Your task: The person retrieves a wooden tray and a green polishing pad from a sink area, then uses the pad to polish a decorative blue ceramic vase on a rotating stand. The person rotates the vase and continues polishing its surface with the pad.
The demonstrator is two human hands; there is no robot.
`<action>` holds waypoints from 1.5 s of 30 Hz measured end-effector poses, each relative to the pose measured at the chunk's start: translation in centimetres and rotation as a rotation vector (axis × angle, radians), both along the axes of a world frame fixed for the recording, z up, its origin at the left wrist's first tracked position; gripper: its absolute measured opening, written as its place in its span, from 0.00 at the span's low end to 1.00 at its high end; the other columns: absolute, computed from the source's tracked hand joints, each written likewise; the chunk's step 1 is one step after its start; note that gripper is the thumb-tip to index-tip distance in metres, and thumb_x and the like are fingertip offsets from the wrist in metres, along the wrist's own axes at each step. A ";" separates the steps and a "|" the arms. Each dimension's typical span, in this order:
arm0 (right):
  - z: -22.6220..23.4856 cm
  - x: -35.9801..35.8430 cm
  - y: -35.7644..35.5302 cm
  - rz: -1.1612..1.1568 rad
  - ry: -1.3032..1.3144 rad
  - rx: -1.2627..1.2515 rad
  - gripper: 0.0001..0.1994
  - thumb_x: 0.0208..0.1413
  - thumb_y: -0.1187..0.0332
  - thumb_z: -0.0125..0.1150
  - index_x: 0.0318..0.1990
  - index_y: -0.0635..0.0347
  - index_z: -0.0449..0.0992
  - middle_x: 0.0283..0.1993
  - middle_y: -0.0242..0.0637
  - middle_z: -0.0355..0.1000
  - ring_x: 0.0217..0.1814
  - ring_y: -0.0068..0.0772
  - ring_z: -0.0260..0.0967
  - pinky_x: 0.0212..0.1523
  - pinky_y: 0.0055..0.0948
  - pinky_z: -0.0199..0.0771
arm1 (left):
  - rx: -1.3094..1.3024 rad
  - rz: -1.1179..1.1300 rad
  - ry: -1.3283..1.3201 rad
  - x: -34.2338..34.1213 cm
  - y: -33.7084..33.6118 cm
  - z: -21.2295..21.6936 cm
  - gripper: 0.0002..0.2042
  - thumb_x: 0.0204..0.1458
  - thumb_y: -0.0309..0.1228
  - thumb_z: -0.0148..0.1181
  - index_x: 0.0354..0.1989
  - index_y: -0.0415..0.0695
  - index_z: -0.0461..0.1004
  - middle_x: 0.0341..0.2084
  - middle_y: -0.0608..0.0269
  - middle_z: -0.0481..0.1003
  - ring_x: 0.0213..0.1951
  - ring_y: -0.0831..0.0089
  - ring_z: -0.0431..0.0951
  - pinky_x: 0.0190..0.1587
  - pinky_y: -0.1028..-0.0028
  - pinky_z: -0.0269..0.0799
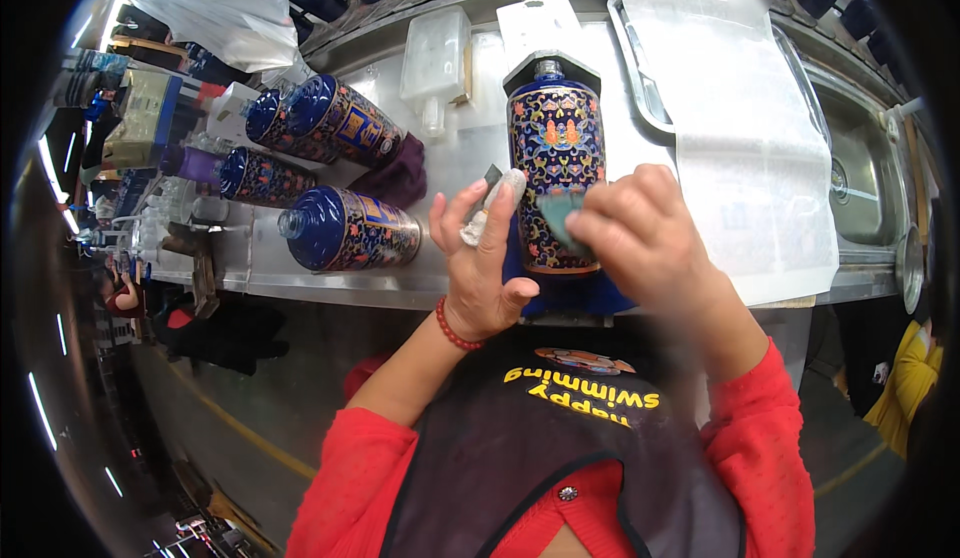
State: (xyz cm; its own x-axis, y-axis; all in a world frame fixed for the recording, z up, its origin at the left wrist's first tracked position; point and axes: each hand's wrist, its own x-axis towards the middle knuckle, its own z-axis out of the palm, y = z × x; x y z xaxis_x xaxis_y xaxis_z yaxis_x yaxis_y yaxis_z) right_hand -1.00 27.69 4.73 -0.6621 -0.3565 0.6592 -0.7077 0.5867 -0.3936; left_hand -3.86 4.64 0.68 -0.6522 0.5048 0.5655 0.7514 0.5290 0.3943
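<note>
Spanning the scene is a steel desk (pixel 300 258); a white sheet (pixel 750 138) lies on it right of the upright bottle (pixel 556 138), a dark blue one with a floral pattern that stands near the desk's front edge. Left of that bottle lie 3 similar bottles (pixel 345 230) on their sides. The right hand (pixel 650 243) is closed on a small green pad (pixel 560 220) pressed to the upright bottle's lower front. The left hand (pixel 480 258), fingers bandaged in white, pinches a small grey blade-like piece (pixel 493 175) just beside the bottle's left side.
</note>
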 end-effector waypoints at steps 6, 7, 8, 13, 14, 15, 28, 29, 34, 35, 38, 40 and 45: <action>0.3 3.1 0.0 0.382 -0.120 -0.133 0.10 0.45 0.73 0.66 0.37 0.58 0.78 0.36 0.35 0.72 0.36 0.37 0.69 0.38 0.33 0.70 | 0.009 -0.034 0.030 -0.7 -0.4 0.0 0.42 0.65 0.65 0.33 0.68 0.35 0.65 0.58 0.50 0.74 0.64 0.53 0.62 0.71 0.49 0.35; -0.2 3.1 0.5 0.305 -0.171 -0.157 0.13 0.43 0.75 0.69 0.40 0.60 0.79 0.38 0.37 0.72 0.36 0.39 0.70 0.36 0.36 0.72 | -0.030 -0.068 0.046 -0.5 -0.4 -0.1 0.42 0.65 0.65 0.33 0.67 0.36 0.66 0.58 0.50 0.74 0.63 0.53 0.62 0.71 0.48 0.35; -0.9 3.1 0.9 0.225 -0.169 -0.241 0.15 0.42 0.77 0.70 0.41 0.60 0.80 0.38 0.38 0.73 0.36 0.40 0.70 0.36 0.36 0.72 | -0.072 -0.097 0.056 -0.2 -0.4 -0.3 0.41 0.65 0.65 0.34 0.67 0.37 0.67 0.58 0.51 0.74 0.63 0.53 0.62 0.71 0.47 0.34; -4.3 3.8 3.0 -0.011 -0.263 -0.592 0.20 0.48 0.84 0.66 0.51 0.66 0.76 0.46 0.47 0.77 0.44 0.45 0.76 0.42 0.32 0.77 | -0.207 -0.159 0.245 2.2 -0.8 -0.4 0.31 0.66 0.62 0.34 0.55 0.57 0.80 0.55 0.61 0.73 0.61 0.61 0.66 0.72 0.45 0.37; -4.9 4.1 3.2 -0.083 -0.280 -0.549 0.22 0.48 0.85 0.64 0.54 0.66 0.74 0.50 0.49 0.75 0.46 0.43 0.75 0.44 0.31 0.77 | -0.205 -0.196 0.247 2.8 -1.0 -0.1 0.31 0.66 0.62 0.34 0.55 0.57 0.81 0.53 0.63 0.75 0.61 0.61 0.66 0.72 0.44 0.36; -5.3 4.6 3.1 -0.134 -0.260 -0.510 0.24 0.49 0.87 0.62 0.57 0.66 0.72 0.55 0.51 0.73 0.48 0.42 0.75 0.46 0.31 0.77 | -0.197 -0.237 0.276 3.2 -1.2 0.3 0.31 0.66 0.62 0.35 0.54 0.57 0.81 0.51 0.65 0.76 0.61 0.62 0.66 0.72 0.44 0.36; -5.8 4.1 -1.8 -0.345 -0.215 -0.206 0.47 0.42 0.71 0.76 0.71 0.72 0.56 0.71 0.62 0.57 0.67 0.63 0.60 0.66 0.50 0.63 | 0.779 -0.266 -1.622 -13.9 5.6 2.8 0.33 0.71 0.54 0.33 0.60 0.32 0.69 0.53 0.46 0.76 0.55 0.59 0.78 0.61 0.58 0.73; -5.9 4.0 -1.7 -0.334 -0.173 -0.221 0.47 0.41 0.72 0.76 0.70 0.71 0.57 0.71 0.62 0.57 0.67 0.63 0.60 0.66 0.50 0.63 | 0.766 -0.299 -1.671 -14.4 5.9 2.7 0.34 0.71 0.55 0.34 0.59 0.32 0.69 0.54 0.46 0.76 0.55 0.59 0.78 0.60 0.58 0.74; -5.9 5.2 -1.1 -0.261 -0.079 -0.276 0.44 0.39 0.73 0.75 0.67 0.70 0.61 0.69 0.60 0.61 0.66 0.62 0.61 0.66 0.51 0.64 | 0.758 -0.356 -1.755 -14.1 5.2 3.4 0.22 0.68 0.47 0.50 0.47 0.36 0.76 0.42 0.51 0.82 0.42 0.62 0.84 0.48 0.64 0.82; -5.9 5.4 -1.0 -0.262 -0.066 -0.305 0.43 0.39 0.74 0.75 0.67 0.70 0.62 0.69 0.59 0.62 0.66 0.62 0.61 0.66 0.51 0.64 | 0.757 -0.402 -1.700 -13.7 4.7 3.9 0.21 0.68 0.46 0.50 0.47 0.37 0.76 0.42 0.51 0.82 0.42 0.62 0.84 0.48 0.64 0.82; -6.1 5.6 -0.6 -0.250 -0.018 -0.338 0.42 0.38 0.75 0.74 0.66 0.68 0.64 0.68 0.57 0.63 0.66 0.61 0.62 0.65 0.52 0.65 | 0.713 -0.377 -1.472 -12.3 3.2 5.8 0.18 0.67 0.44 0.53 0.48 0.38 0.75 0.43 0.50 0.81 0.44 0.63 0.84 0.50 0.63 0.82; -6.3 5.5 -0.5 -0.249 -0.039 -0.335 0.41 0.38 0.76 0.73 0.65 0.67 0.65 0.68 0.56 0.63 0.66 0.60 0.62 0.65 0.52 0.65 | 0.701 -0.422 -1.376 -11.2 2.4 7.0 0.19 0.67 0.44 0.53 0.49 0.37 0.74 0.44 0.50 0.80 0.45 0.63 0.83 0.51 0.64 0.81; -7.2 5.2 -0.4 -0.199 0.003 -0.339 0.39 0.39 0.77 0.72 0.65 0.66 0.66 0.68 0.55 0.64 0.66 0.60 0.63 0.64 0.52 0.66 | 0.527 -0.426 -1.194 -9.5 0.0 9.7 0.22 0.64 0.45 0.58 0.53 0.35 0.73 0.45 0.54 0.79 0.46 0.71 0.82 0.49 0.71 0.80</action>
State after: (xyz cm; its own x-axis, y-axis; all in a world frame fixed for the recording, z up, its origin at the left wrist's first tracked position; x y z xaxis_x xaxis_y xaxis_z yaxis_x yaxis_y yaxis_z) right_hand 4.16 27.25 -2.47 -0.6940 0.0170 0.7197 -0.5950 0.5493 -0.5867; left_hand -13.32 4.65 10.40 -0.7237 0.6890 -0.0394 -0.1181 -0.0675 0.9907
